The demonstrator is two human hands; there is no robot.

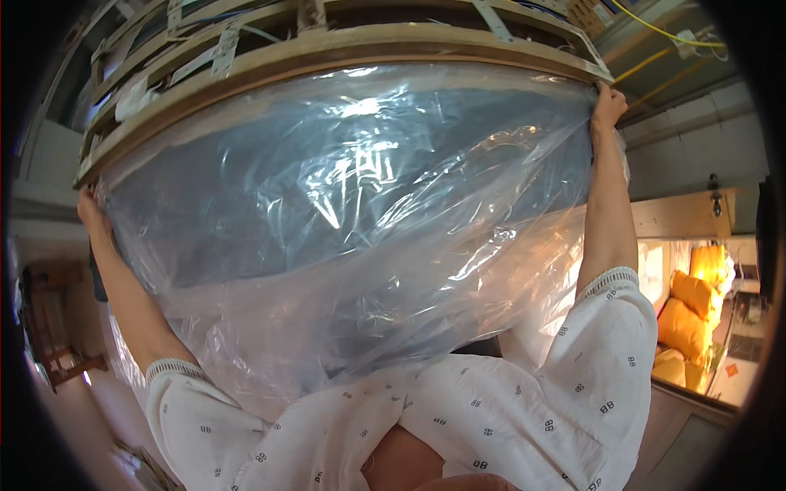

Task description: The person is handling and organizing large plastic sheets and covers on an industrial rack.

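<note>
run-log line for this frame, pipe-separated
clear plastic sheet: spread, wrinkled | left hand: at far left corner | right hand: at far right corner | wooden frame: beyond

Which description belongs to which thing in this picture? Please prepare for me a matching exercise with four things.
Things
1. Left hand
2. Right hand
3. Plastic sheet
4. Shirt

Descriptions
A. White, with small dark marks
B. At the upper right, by one end of the wooden rail
C. See-through and shiny, spread between the two arms
D. Near the picture's left edge, lower than the other hand

Right pairs: 1-D, 2-B, 3-C, 4-A
</note>
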